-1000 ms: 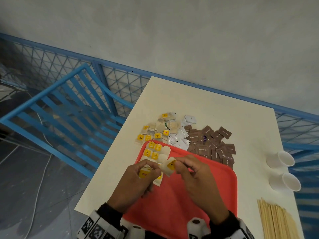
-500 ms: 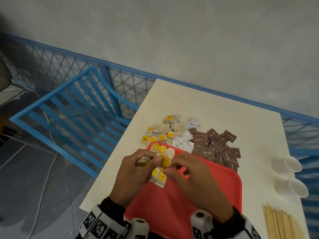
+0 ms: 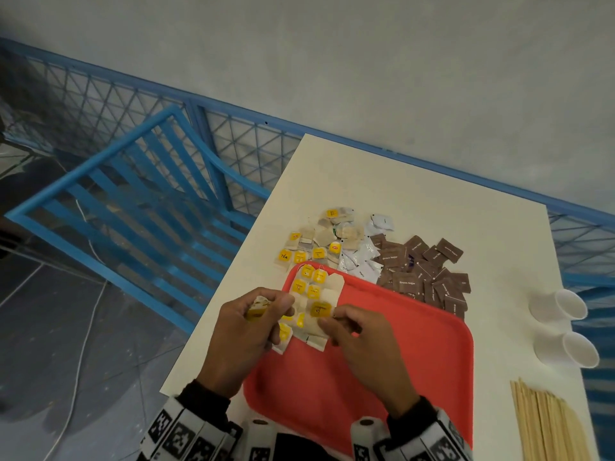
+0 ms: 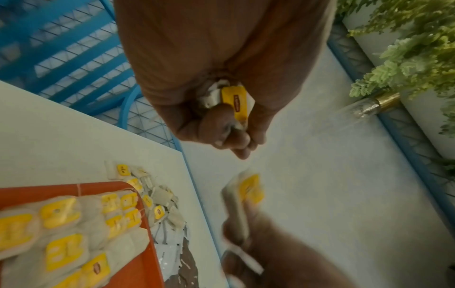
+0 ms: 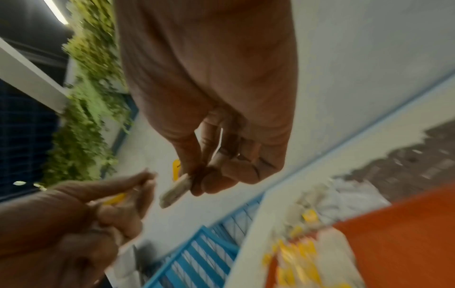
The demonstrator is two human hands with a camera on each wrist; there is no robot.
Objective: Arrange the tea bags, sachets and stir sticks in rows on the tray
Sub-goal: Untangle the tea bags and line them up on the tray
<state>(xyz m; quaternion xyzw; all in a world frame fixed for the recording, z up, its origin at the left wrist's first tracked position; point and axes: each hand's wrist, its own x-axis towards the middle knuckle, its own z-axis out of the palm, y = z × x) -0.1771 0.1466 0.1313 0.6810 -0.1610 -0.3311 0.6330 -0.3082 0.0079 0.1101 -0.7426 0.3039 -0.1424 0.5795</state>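
Head view shows my left hand (image 3: 248,322) clutching spare tea bags (image 3: 258,309) as stock while my right hand (image 3: 357,331) pinches one tea bag (image 3: 320,309) above the tray (image 3: 416,331), extending its rows.

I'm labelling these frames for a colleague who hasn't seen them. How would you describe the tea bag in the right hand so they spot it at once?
Start at the red tray on the white table. Rows of tea bags fill its far left corner. The one meant is at the near end of those rows, pinched by the right hand: this tea bag is lifted off the tray, yellow tag up, unlike the flat ones.
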